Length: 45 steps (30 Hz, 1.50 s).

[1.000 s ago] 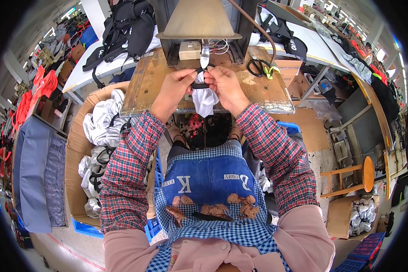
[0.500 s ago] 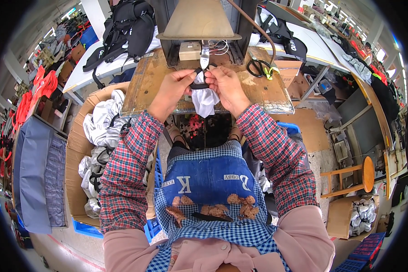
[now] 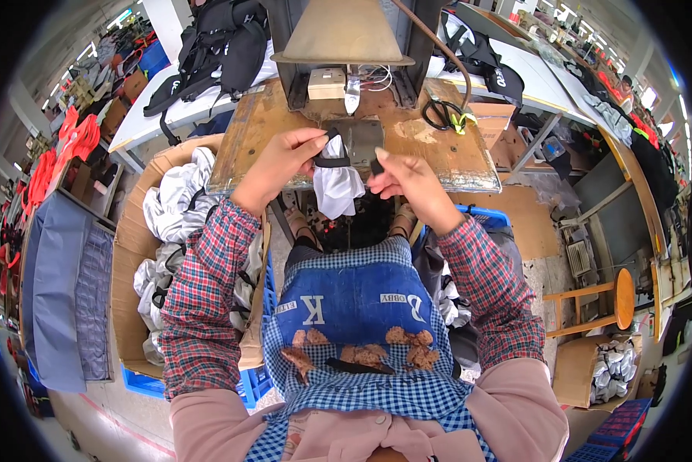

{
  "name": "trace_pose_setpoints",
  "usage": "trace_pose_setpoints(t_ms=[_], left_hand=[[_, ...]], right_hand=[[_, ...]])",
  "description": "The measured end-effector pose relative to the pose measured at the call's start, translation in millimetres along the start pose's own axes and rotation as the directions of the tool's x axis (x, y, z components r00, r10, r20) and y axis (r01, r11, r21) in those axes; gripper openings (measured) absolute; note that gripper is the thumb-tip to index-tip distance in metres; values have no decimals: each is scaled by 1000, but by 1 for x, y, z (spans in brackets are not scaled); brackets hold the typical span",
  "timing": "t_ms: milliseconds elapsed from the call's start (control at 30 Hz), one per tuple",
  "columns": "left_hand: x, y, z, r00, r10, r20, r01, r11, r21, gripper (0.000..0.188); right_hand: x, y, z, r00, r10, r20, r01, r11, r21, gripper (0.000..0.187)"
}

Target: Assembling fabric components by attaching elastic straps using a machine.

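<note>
My left hand [image 3: 284,163] pinches the black band of a white cloth piece [image 3: 337,191], which hangs over the front edge of the wooden work table [image 3: 265,115]. Part of the black band [image 3: 333,162] loops across the cloth's top. Off to the right, apart from the cloth, my right hand [image 3: 414,187] grips a small black piece [image 3: 376,166] between thumb and fingers; its exact kind is unclear. Beyond both hands, the metal tip [image 3: 352,98] of a bench machine [image 3: 344,35] points down above a metal plate [image 3: 365,137].
Black-handled scissors [image 3: 441,115] lie at the table's right. A cardboard box [image 3: 130,266] of white cloth pieces stands left. Black bags [image 3: 234,46] cover a white table behind. A wooden stool [image 3: 625,296] and another carton [image 3: 573,369] are at right.
My hands were together under the machine's tip. They have drawn apart and nearer to me, the left with the white cloth, the right with the small black piece.
</note>
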State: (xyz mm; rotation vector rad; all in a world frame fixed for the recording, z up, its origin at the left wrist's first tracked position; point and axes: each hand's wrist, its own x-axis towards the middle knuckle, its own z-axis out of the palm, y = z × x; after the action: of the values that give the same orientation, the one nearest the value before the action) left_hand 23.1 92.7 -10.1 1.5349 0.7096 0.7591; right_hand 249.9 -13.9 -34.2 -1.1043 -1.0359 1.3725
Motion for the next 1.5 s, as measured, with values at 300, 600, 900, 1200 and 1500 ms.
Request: trace_pose_setpoints(t_ms=[300,600,900,1200,1500], left_hand=[[17,5,-2,999,6,40,-8,998,59,27],[36,1,-6,998,22,57,-28,992,124,27],[41,1,-4,998,24,62,-29,996,87,27],[-1,16,30,995,-8,99,4,999,44,27],[-45,20,108,915,295,274,-378,864,333,26]], right_hand=[[-15,8,4,923,-384,-4,368,886,-283,18],[-29,11,-1,933,-359,-37,339,906,-253,16],[-36,20,-11,938,-344,-29,323,904,-281,18],[-50,28,6,911,-406,-70,390,905,-168,27],[-106,29,-17,990,-125,68,131,986,-107,52]])
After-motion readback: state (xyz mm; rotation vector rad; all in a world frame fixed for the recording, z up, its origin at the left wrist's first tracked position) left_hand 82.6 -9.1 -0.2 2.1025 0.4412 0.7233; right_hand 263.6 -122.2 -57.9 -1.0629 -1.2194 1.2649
